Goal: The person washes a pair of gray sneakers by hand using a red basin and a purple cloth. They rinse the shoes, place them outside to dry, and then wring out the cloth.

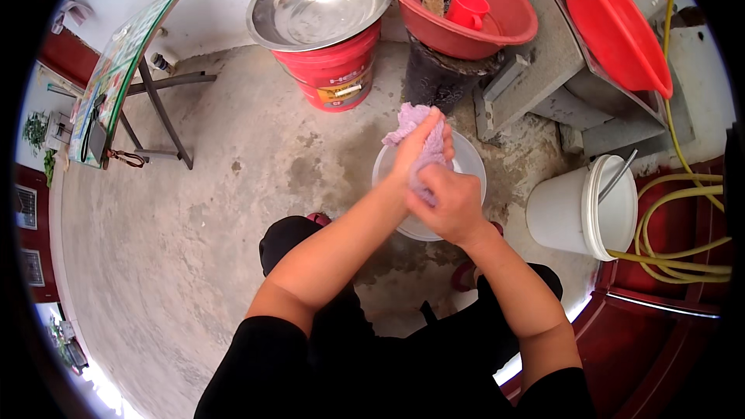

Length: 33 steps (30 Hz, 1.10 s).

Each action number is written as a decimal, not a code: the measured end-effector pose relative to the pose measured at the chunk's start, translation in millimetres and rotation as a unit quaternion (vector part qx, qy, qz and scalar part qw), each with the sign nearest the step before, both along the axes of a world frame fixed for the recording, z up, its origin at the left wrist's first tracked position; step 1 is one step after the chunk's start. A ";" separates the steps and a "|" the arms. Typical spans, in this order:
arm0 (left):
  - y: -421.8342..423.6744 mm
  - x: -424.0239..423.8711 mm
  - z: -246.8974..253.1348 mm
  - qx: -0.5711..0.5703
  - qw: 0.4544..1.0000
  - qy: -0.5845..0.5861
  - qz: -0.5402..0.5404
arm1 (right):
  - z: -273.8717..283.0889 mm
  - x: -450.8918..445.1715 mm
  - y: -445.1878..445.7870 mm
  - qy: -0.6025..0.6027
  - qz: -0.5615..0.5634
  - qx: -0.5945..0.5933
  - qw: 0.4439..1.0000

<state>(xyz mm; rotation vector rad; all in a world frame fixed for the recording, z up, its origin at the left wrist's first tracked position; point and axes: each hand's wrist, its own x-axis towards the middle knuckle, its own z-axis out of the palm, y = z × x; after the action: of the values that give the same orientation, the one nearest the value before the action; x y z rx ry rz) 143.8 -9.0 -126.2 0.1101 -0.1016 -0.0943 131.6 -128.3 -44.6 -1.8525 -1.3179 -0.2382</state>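
A pink-lilac cloth (429, 154) is bunched up between my two hands, over a translucent white plastic basin (381, 170) on the concrete floor. My left hand (420, 142) grips the upper part of it, with a ruffled end sticking out beyond the fingers. Closed around the lower part, my right hand (451, 201) sits just below and to the right of the left one. The hands hide much of the basin's inside.
Ahead, a steel basin (320, 3) rests on a red bucket (337, 78); a red plastic basin (465, 29) holding a red mug (467, 9) sits on a dark bucket (433, 78). At right are a white bucket (559, 208) and a coiled yellow hose (669, 265). A folding table (125, 49) stands left.
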 end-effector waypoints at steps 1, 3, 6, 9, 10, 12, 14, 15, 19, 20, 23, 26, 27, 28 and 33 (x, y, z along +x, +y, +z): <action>-7.7 -2.3 -5.7 0.001 1.000 0.021 -0.017 | -4.8 3.1 -0.8 -0.018 -0.035 -0.003 0.999; -31.7 -4.8 12.9 0.001 0.988 0.152 -0.021 | -20.9 25.1 -7.7 -0.056 -0.112 -0.012 0.992; -51.2 -7.5 75.4 0.009 0.936 0.352 0.019 | -24.5 57.2 -14.8 0.084 -0.242 0.013 0.967; -40.3 -0.8 36.8 -0.016 0.982 0.184 -0.033 | -18.6 24.7 -4.6 -0.020 -0.125 0.053 0.991; -23.6 3.3 -0.2 -0.043 0.995 0.036 -0.079 | -12.3 12.5 0.6 -0.048 -0.078 0.048 0.995; -15.5 2.8 -27.7 -0.085 0.981 -0.104 -0.137 | -8.8 -4.1 5.6 -0.099 0.004 0.037 0.994; -21.5 -1.2 -33.4 -0.121 0.975 -0.094 -0.162 | -17.8 16.9 1.0 -0.051 -0.090 0.027 0.994; -27.8 -0.2 -11.6 -0.072 0.990 0.031 -0.116 | -21.1 35.7 -4.6 -0.029 -0.140 0.022 0.989; -30.9 -7.2 59.5 0.053 0.962 0.267 0.010 | -26.3 70.5 -20.6 0.340 -0.183 0.040 0.922; -27.0 -7.7 61.5 0.061 0.963 0.262 0.018 | -25.9 71.5 -21.9 0.429 -0.148 0.051 0.890; -18.0 -4.9 59.4 0.049 0.967 0.248 0.026 | -17.6 54.1 -13.0 0.587 -0.127 0.121 0.790; -7.2 -4.0 59.2 0.040 0.972 0.216 0.082 | -27.6 56.8 -21.3 0.672 -0.121 0.042 0.729; -4.9 -1.8 60.0 0.043 0.969 0.224 0.096 | -26.7 53.9 -20.5 0.693 -0.111 0.055 0.711; -2.9 0.5 60.8 0.047 0.965 0.232 0.110 | -25.7 48.9 -17.9 0.712 -0.100 0.068 0.691; 3.7 -1.2 64.2 0.095 0.960 0.209 0.160 | -12.1 41.2 -15.3 0.690 -0.013 0.113 0.715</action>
<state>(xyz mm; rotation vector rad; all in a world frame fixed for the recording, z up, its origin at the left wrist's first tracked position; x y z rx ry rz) 142.6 -5.3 -61.9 0.2940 0.3487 0.1978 172.8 -143.6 -56.8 -1.2113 -0.1513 0.8247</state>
